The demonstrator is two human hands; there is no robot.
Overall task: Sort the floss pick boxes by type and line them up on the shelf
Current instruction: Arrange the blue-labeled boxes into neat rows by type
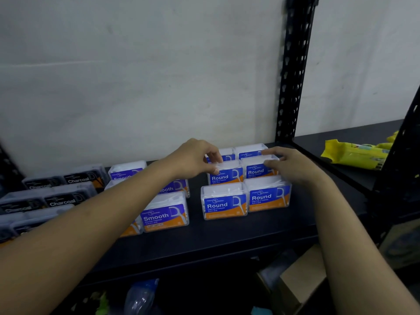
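Your clear Round boxes (223,204), white picks inside, stand two abreast right of centre. Your left hand (195,158) pinches the middle-left Round box (227,177); your right hand (293,165) grips the middle-right Round box (255,171). Smooth boxes (164,214) sit centre-left and dark Charcoal boxes (61,200) far left, on a black shelf (227,237) against a white wall (136,76).
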